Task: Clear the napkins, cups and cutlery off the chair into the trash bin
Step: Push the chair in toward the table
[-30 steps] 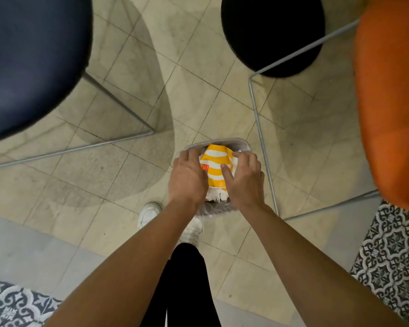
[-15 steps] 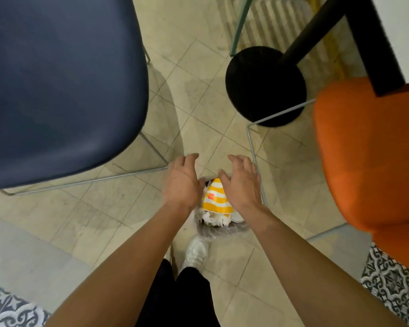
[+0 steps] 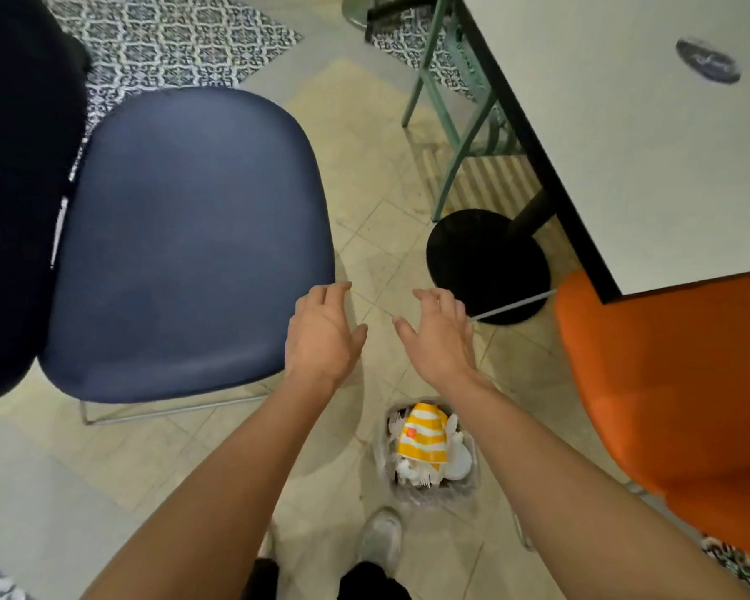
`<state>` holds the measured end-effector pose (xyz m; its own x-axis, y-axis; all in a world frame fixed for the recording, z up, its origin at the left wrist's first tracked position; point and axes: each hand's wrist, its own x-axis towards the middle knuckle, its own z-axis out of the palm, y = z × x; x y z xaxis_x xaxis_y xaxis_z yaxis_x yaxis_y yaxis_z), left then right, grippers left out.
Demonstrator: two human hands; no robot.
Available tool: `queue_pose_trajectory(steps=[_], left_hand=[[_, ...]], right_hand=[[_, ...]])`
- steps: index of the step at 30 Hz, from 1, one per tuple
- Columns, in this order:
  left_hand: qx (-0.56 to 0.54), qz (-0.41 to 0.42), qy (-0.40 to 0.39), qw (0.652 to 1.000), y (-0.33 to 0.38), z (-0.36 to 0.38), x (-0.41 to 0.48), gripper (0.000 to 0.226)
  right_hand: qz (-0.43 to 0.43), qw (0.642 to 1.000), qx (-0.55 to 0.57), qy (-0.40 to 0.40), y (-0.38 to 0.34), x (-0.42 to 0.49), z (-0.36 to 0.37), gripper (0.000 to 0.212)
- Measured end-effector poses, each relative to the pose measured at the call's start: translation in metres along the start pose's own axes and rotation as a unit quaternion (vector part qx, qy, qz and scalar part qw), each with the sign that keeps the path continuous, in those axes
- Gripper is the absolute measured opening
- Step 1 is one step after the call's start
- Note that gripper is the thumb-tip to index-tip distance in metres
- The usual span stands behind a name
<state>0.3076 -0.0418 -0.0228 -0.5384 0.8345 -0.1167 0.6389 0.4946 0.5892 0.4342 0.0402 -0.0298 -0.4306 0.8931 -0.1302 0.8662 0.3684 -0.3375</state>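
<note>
A small trash bin [image 3: 385, 463] with a clear liner stands on the floor between my forearms. Inside it lie a yellow-and-white striped cup [image 3: 423, 435], white plastic cutlery [image 3: 421, 474] and white napkins. The navy blue chair [image 3: 191, 240] at the left shows a bare seat. My left hand [image 3: 323, 335] hovers by the chair's right edge, fingers apart, holding nothing. My right hand [image 3: 440, 335] hangs beside it over the floor, also open with nothing in it. Both hands are well above the bin.
An orange chair [image 3: 676, 396] stands at the right. A white table [image 3: 633, 132] on a black round base [image 3: 488, 264] is at the upper right, with a green chair frame [image 3: 455, 123] beyond. My shoes [image 3: 379, 541] are just behind the bin.
My hands let go of the striped cup in the bin and rose away from it, fingers spreading. The view tilted up, bringing the chair seat and table into sight.
</note>
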Motion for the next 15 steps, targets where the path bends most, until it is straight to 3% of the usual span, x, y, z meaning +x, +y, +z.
queue_pose_trajectory(steps=[7, 15], left_hand=[[0.011, 0.061, 0.039, 0.997, -0.002, -0.119, 0.021, 0.059], [0.125, 0.15, 0.103, 0.975, 0.002, -0.28, 0.055, 0.069]], right_hand=[[-0.015, 0.999, 0.007, 0.045, -0.101, 0.007, -0.063, 0.054], [-0.029, 0.994, -0.003, 0.107, -0.231, 0.029, -0.151, 0.059]])
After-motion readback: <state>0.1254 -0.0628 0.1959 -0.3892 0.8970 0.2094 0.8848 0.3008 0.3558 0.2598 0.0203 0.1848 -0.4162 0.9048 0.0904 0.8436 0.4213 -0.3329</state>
